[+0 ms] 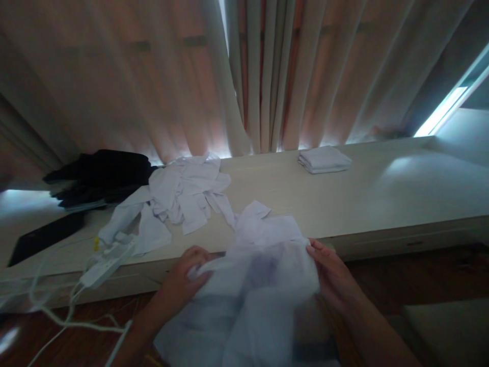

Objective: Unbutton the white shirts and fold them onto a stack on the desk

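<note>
Head view: dim room, a long pale table (344, 204) set against drawn curtains (267, 76).
Left hand (187, 278): fingers curled, grip clamped on the left edge of a white garment (267, 275).
Right hand (332, 275): at the garment's right edge, fingertips pressed to the cloth; the cloth hides whether that grip is closed on it, so I cannot tell.
White garment: stretched between both hands at the table's near edge, its upper part lying on the table top, the rest hanging below toward the person.
Loose white clothes (179, 199): a crumpled heap on the table, left of the garment and just beyond it.
Folded white stack (324, 159): far side of the table, near the curtains, well apart from the hands.
Dark clothes (99, 176): piled at the table's far left.
Power strip (105, 265): white, at the table's left near edge, with cables trailing down.
</note>
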Demonstrator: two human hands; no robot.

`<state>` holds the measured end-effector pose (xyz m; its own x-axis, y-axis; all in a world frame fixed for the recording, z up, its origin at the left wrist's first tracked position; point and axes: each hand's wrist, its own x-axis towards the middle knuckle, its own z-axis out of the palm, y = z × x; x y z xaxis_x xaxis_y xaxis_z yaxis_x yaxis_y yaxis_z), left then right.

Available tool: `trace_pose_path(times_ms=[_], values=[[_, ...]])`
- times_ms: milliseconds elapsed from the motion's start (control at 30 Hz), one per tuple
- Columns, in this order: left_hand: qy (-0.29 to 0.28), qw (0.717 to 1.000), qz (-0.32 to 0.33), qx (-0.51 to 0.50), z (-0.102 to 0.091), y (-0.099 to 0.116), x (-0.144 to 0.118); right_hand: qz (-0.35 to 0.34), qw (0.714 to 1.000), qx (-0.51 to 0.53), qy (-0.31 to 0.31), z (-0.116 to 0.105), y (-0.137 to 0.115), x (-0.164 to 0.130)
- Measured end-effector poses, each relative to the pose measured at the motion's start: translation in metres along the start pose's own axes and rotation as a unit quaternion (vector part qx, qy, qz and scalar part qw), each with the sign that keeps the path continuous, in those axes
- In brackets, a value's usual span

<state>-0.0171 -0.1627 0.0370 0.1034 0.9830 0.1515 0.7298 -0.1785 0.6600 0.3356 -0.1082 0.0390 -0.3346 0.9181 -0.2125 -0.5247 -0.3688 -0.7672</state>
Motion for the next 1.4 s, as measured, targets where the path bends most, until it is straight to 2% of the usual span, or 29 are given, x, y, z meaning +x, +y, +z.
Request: trace_pose_path(times_ms=[67, 133, 233, 300, 367, 433, 500, 600, 700, 767, 867, 967, 1067, 1233, 1300, 1400], values=[[0.104, 0.989, 0.000, 0.103, -0.004, -0.002, 0.002, 0.004, 1.000, -0.007, 0.004, 0.002, 0.004, 0.001], [0.139, 0.973, -0.057, 0.173, 0.000, 0.003, -0.001, 0.004, 1.000, -0.019, 0.014, 0.008, 0.010, 0.000], [0.094, 0.966, -0.168, 0.175, 0.023, 0.020, -0.014, 0.013, 0.998, -0.051, 0.029, 0.019, 0.024, -0.006], [0.056, 0.966, -0.213, 0.137, 0.043, 0.031, -0.027, 0.027, 0.995, -0.086, 0.043, 0.025, 0.036, -0.012], [0.028, 0.970, -0.220, 0.097, 0.061, 0.038, -0.043, 0.035, 0.989, -0.126, 0.063, 0.027, 0.049, -0.020], [0.014, 0.979, -0.196, 0.061, 0.073, 0.041, -0.059, 0.028, 0.983, -0.162, 0.084, 0.027, 0.061, -0.029], [0.022, 0.982, -0.183, 0.038, 0.078, 0.040, -0.071, 0.022, 0.976, -0.194, 0.097, 0.030, 0.071, -0.038], [0.064, 0.972, -0.226, 0.015, 0.083, 0.037, -0.078, -0.020, 0.959, -0.261, 0.109, 0.037, 0.080, -0.047], [0.088, 0.968, -0.234, 0.003, 0.097, 0.034, -0.072, -0.145, 0.908, -0.382, 0.088, 0.045, 0.093, -0.049], [0.083, 0.975, -0.206, 0.023, 0.115, 0.029, -0.067, -0.237, 0.857, -0.452, 0.072, 0.047, 0.106, -0.045], [0.072, 0.981, -0.177, 0.035, 0.148, 0.018, -0.065, -0.352, 0.785, -0.505, 0.070, 0.046, 0.126, -0.036], [0.088, 0.975, -0.195, -0.054, 0.172, 0.003, -0.072, -0.409, 0.745, -0.524, 0.062, 0.043, 0.138, -0.029], [0.098, 0.953, -0.233, -0.164, 0.172, 0.000, -0.074, -0.415, 0.737, -0.531, 0.048, 0.039, 0.142, -0.026], [0.062, 0.950, -0.220, -0.212, 0.143, 0.028, -0.050, -0.422, 0.728, -0.539, 0.030, 0.026, 0.153, -0.022], [0.077, 0.944, -0.209, -0.242, 0.140, 0.035, -0.041, -0.402, 0.736, -0.545, 0.018, 0.021, 0.159, -0.019], [0.118, 0.926, -0.214, -0.289, 0.148, 0.033, -0.035, -0.374, 0.751, -0.545, -0.005, 0.014, 0.167, -0.013]])
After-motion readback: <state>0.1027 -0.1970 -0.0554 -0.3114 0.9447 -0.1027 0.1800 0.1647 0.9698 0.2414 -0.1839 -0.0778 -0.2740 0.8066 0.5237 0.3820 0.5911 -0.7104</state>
